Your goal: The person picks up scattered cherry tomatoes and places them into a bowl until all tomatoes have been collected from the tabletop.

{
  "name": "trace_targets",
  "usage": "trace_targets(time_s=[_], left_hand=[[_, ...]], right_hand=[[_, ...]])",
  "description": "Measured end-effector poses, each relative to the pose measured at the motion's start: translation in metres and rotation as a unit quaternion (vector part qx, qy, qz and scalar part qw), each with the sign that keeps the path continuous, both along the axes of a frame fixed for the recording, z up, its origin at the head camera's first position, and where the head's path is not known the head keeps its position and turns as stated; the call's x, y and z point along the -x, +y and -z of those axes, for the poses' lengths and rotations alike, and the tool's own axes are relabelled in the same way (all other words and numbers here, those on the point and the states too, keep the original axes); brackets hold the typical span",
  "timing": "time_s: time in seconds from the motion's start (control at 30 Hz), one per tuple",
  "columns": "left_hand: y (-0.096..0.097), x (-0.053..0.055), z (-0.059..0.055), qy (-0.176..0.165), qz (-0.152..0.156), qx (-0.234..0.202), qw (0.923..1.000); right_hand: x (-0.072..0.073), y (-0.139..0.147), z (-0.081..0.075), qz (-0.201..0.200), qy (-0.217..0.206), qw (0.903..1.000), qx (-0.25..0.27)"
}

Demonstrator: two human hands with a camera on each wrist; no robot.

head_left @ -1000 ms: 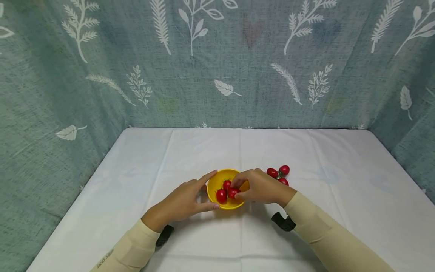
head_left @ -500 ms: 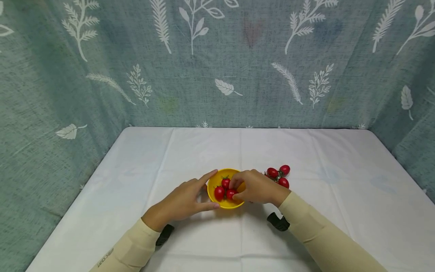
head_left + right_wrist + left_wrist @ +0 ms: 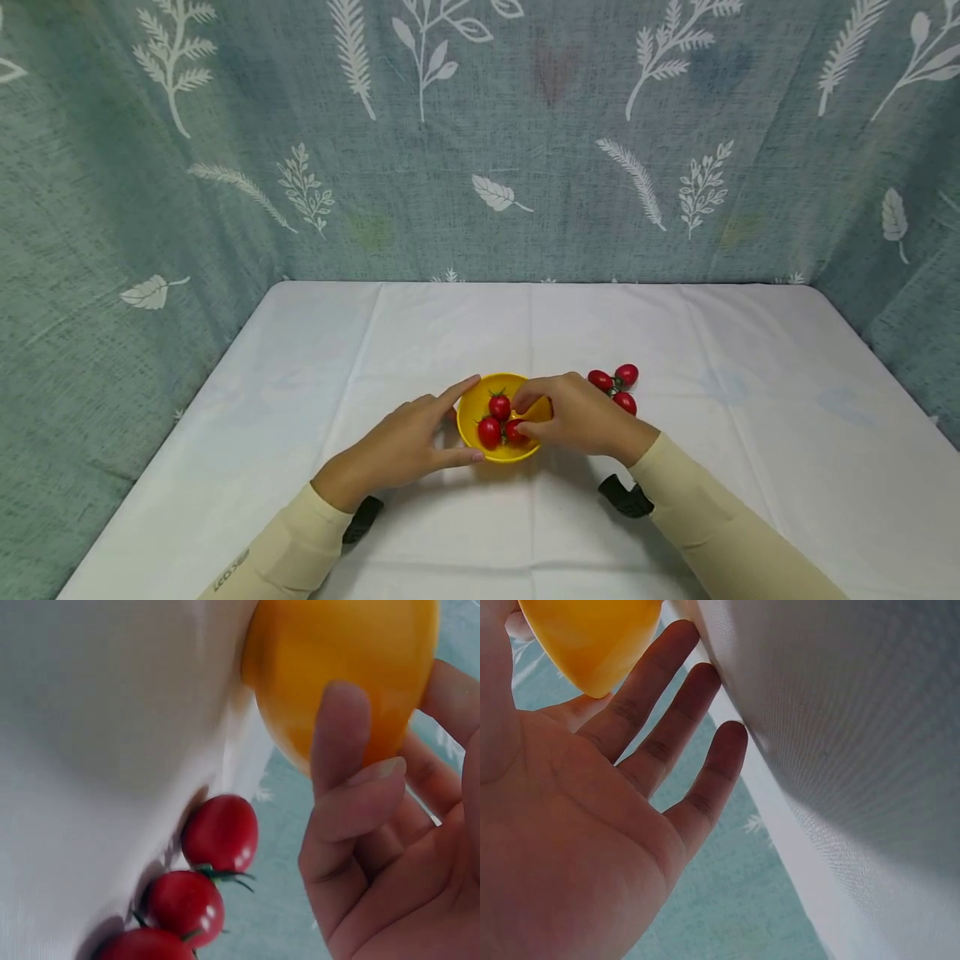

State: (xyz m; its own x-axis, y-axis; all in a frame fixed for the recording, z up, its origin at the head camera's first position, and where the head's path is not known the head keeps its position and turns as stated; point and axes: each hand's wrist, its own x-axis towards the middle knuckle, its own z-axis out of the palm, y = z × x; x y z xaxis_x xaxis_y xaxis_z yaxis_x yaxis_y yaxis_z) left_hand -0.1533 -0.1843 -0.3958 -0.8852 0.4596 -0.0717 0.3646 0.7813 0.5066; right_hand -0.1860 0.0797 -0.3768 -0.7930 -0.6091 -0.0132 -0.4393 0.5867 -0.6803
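A small yellow bowl stands on the white cloth in the head view, with three red cherry tomatoes inside. My left hand holds it from the left, thumb and index finger at its rim; the other fingers extend below, apart from the bowl. My right hand reaches in over the right rim. Its thumb and index finger pinch the right-hand cherry tomato. Beside that one lie the left cherry tomato and the rear cherry tomato. The bowl's wall hides its contents in both wrist views.
Several loose cherry tomatoes with green stems lie on the table behind my right wrist, partly covered by it. In the right wrist view, a row of these tomatoes sits near the hand. A leaf-patterned curtain encloses the table.
The right hand shifted slightly left, then back right, staying in the bowl. The tomatoes inside moved a little with it. The left hand and the loose tomatoes stay put.
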Motion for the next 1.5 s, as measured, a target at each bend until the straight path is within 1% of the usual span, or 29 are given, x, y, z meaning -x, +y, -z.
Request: trace_targets(time_s=[0.2, 0.43, 0.6, 0.73, 0.93, 1.13, 1.5], left_hand=[[-0.001, 0.001, 0.000, 0.006, -0.005, 0.010, 0.9999], [-0.001, 0.001, 0.000, 0.011, -0.001, 0.007, 0.9999], [0.001, 0.001, 0.000, 0.012, -0.003, 0.010, 0.9999], [0.001, 0.002, 0.000, 0.013, -0.004, 0.012, 0.9998], [0.001, 0.002, 0.000, 0.011, -0.005, 0.013, 0.9998], [0.001, 0.002, 0.000, 0.010, -0.005, 0.012, 0.9999], [0.002, 0.001, 0.001, 0.006, -0.008, 0.010, 0.9999]], right_hand=[[-0.006, 0.009, -0.004, 0.009, 0.048, 0.9987, 0.009], [-0.010, 0.020, -0.008, 0.020, 0.093, 0.9949, 0.032], [-0.008, 0.027, -0.011, 0.042, 0.109, 0.9924, 0.039], [-0.004, 0.031, -0.009, 0.062, 0.125, 0.9898, 0.031], [0.003, 0.034, -0.004, 0.085, 0.135, 0.9872, -0.006], [0.008, 0.036, 0.004, 0.100, 0.132, 0.9849, -0.051], [0.011, 0.036, 0.016, 0.095, 0.126, 0.9833, -0.091]])
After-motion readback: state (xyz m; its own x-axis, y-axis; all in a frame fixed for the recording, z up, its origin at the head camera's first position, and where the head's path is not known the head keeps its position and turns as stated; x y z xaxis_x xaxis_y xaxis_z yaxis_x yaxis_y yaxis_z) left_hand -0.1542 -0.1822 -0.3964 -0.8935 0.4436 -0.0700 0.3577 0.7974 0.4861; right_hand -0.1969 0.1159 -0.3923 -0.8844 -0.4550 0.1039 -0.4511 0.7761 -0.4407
